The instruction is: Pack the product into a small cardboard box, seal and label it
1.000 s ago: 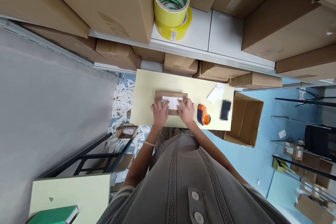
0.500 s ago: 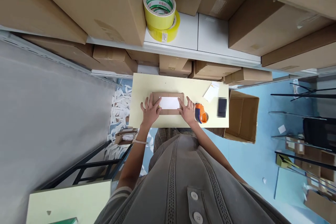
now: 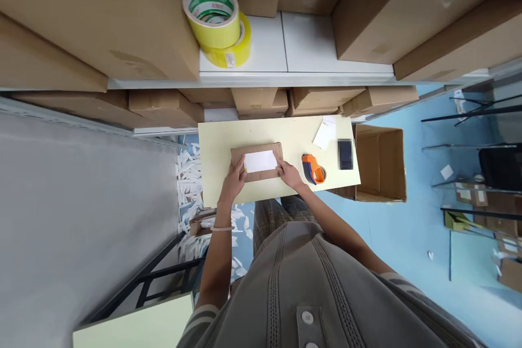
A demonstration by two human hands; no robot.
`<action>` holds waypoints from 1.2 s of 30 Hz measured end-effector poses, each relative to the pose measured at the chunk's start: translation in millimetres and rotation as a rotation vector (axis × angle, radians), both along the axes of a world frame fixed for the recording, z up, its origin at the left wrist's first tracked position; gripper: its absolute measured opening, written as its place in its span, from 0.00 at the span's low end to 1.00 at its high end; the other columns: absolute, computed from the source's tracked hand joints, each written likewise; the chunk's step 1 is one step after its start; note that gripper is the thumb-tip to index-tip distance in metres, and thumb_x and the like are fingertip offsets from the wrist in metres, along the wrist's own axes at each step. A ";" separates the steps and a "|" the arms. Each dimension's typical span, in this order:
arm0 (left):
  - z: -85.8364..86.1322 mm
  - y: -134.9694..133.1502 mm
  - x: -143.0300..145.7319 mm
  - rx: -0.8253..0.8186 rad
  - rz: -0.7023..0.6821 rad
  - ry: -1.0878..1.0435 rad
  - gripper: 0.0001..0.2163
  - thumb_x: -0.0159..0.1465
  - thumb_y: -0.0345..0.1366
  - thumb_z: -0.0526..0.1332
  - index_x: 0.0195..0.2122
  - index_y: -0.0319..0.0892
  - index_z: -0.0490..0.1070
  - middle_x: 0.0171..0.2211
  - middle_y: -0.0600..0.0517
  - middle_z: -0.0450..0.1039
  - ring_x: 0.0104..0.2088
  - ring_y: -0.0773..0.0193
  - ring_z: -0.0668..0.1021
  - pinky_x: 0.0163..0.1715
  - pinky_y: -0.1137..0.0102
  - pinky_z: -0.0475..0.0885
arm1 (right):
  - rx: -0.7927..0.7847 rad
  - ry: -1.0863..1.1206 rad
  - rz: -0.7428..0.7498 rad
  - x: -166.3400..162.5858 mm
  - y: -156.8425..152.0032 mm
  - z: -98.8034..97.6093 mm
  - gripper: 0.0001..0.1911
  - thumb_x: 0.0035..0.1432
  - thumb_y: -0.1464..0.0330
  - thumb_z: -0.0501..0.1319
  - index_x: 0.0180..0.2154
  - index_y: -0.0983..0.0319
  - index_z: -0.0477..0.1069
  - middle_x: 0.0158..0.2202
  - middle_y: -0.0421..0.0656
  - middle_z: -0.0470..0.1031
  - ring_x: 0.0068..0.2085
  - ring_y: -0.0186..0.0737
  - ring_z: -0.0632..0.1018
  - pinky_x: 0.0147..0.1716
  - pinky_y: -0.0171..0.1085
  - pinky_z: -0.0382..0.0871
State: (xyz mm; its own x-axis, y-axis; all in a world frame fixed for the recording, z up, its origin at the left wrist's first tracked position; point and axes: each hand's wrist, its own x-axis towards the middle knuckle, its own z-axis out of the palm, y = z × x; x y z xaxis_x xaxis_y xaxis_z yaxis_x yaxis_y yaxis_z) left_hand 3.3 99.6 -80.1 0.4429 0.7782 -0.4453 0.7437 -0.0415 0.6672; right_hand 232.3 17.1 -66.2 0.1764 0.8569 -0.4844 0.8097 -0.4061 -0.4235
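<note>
A flat brown cardboard box (image 3: 261, 176) lies on the pale yellow table (image 3: 220, 133), slightly tilted in view. On its top face is a white label (image 3: 260, 161). My left hand (image 3: 233, 180) grips the left end of the box, its thumb by the label's left edge. At the opposite end, my right hand (image 3: 289, 174) holds the box, with fingers reaching over the label's right edge. The undersides of both hands are hidden. Just right of my right hand rests an orange and blue tape dispenser (image 3: 313, 168).
White papers (image 3: 325, 131) and a blurred dark rectangular item (image 3: 345, 154) lie on the table's right side. An open carton (image 3: 381, 163) stands beyond that edge. Yellow tape rolls (image 3: 216, 27) sit on the shelf (image 3: 265, 46) among cardboard boxes. Paper scraps (image 3: 190, 174) litter the floor at left.
The spread fingers of both hands have drawn in around the ends of the box. The box has turned slightly, its right end farther from me. The camera view has shifted and tilted.
</note>
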 end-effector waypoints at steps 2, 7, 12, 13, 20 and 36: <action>6.0 -3.0 0.0 0.034 -0.027 0.041 0.28 0.69 0.42 0.51 0.70 0.55 0.46 0.70 0.45 0.49 0.65 0.44 0.63 0.55 0.55 0.70 | -0.004 -0.014 -0.003 -1.5 -3.2 3.8 0.38 0.67 0.69 0.50 0.70 0.52 0.30 0.52 0.43 0.76 0.44 0.45 0.78 0.44 0.39 0.70; 26.9 -27.6 -0.2 0.084 -0.049 0.129 0.28 0.69 0.44 0.51 0.70 0.55 0.47 0.68 0.45 0.54 0.61 0.44 0.68 0.52 0.56 0.73 | -0.016 -0.017 0.013 -1.0 -28.8 16.9 0.37 0.67 0.68 0.49 0.71 0.51 0.34 0.52 0.43 0.77 0.43 0.45 0.79 0.44 0.39 0.70; 60.9 -74.6 27.7 0.127 -0.070 0.198 0.29 0.69 0.46 0.50 0.70 0.57 0.45 0.68 0.47 0.53 0.62 0.43 0.68 0.49 0.56 0.75 | 0.019 0.015 0.036 33.6 -79.9 42.0 0.35 0.68 0.65 0.50 0.71 0.53 0.38 0.51 0.44 0.77 0.43 0.46 0.80 0.43 0.37 0.70; 68.3 -86.4 40.4 0.139 -0.084 0.203 0.28 0.69 0.46 0.50 0.70 0.57 0.45 0.69 0.47 0.53 0.62 0.43 0.68 0.49 0.55 0.75 | 0.034 0.015 0.029 46.6 -94.1 47.7 0.34 0.68 0.65 0.51 0.71 0.53 0.39 0.51 0.44 0.78 0.43 0.46 0.80 0.42 0.37 0.70; 92.2 -190.9 181.5 0.207 -0.241 0.159 0.28 0.70 0.45 0.49 0.70 0.57 0.45 0.69 0.45 0.51 0.58 0.42 0.73 0.43 0.56 0.77 | 0.187 -0.003 -0.111 176.4 -235.6 69.9 0.35 0.68 0.66 0.50 0.70 0.51 0.37 0.55 0.42 0.75 0.42 0.45 0.80 0.40 0.36 0.70; 48.6 -349.1 494.2 0.040 -0.584 -0.215 0.31 0.68 0.41 0.54 0.71 0.52 0.45 0.69 0.44 0.51 0.67 0.47 0.61 0.58 0.55 0.66 | 0.032 -0.271 -0.594 421.8 -450.5 89.7 0.33 0.66 0.64 0.52 0.69 0.48 0.45 0.58 0.43 0.70 0.48 0.47 0.77 0.39 0.37 0.70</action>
